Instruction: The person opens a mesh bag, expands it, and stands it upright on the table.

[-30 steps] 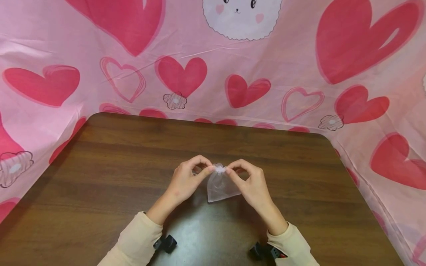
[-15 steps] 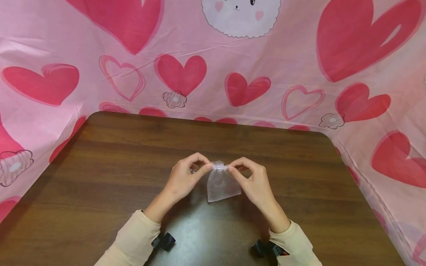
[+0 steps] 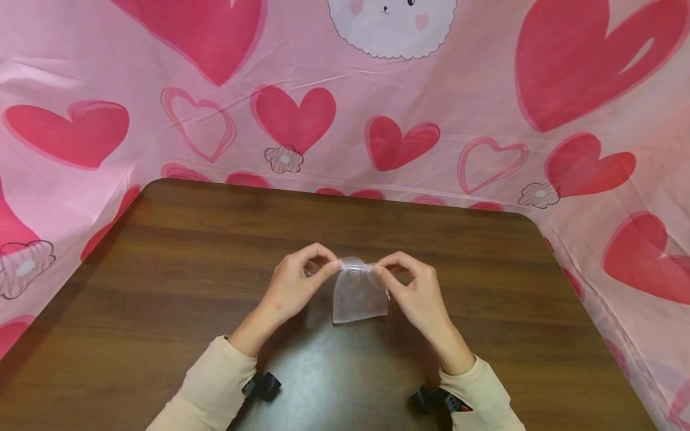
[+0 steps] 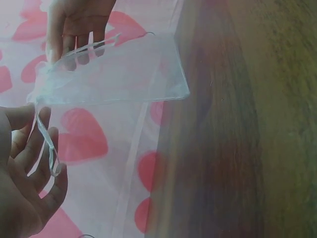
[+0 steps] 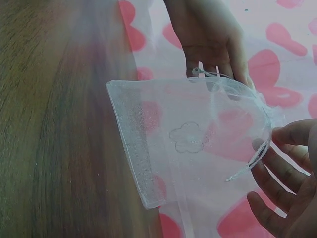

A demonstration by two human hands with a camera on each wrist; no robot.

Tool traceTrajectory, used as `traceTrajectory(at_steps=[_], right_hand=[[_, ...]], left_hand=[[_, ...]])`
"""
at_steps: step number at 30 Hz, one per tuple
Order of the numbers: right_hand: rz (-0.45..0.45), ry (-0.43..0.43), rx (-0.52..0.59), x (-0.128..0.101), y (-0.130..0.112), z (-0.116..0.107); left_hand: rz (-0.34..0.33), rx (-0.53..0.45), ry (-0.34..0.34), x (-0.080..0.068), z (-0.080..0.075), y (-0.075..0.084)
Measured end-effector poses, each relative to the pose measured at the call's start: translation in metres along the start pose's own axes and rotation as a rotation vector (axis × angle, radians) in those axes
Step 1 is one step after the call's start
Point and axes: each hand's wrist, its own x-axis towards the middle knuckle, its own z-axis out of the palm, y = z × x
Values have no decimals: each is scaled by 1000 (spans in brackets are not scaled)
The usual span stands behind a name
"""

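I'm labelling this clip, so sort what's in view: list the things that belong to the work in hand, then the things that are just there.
In hand:
- sheer organza drawstring pouch, held up above the table
- left hand, pinching the pouch's top left corner
- right hand, pinching the top right corner
- thin drawstring

Just there:
- dark wooden table
- pink heart-print cloth behind

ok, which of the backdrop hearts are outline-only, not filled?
Two: the outline heart left of centre and the outline heart toward the right. Only their rims are drawn; the others are solid red.
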Motion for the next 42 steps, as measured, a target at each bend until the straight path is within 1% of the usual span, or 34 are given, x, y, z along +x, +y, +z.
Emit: traceTrajectory(at_steps=[7, 16, 18, 23, 30, 34, 38, 42], right_hand=[[-3, 7, -10, 1, 2, -5], [-5, -21, -39, 3, 3, -11], [-23, -32, -50, 4, 3, -12], [-71, -69, -85, 8, 3, -16], [-138, -121, -138, 14, 1, -21], [-177, -154, -182, 18, 1, -24], [-190, -190, -236, 22, 0, -27], [-205, -221, -286, 25, -1, -29]], left_hand=[[-1, 18, 10, 1, -4, -1], [-28, 47, -16, 2, -11, 1], [-23, 57, -24, 3, -13, 1], [-3, 105, -53, 6, -17, 1], [58, 209, -86, 11, -24, 3], [69, 266, -108, 14, -29, 4], [88, 315, -131, 16, -33, 5], [123, 363, -148, 19, -36, 6]])
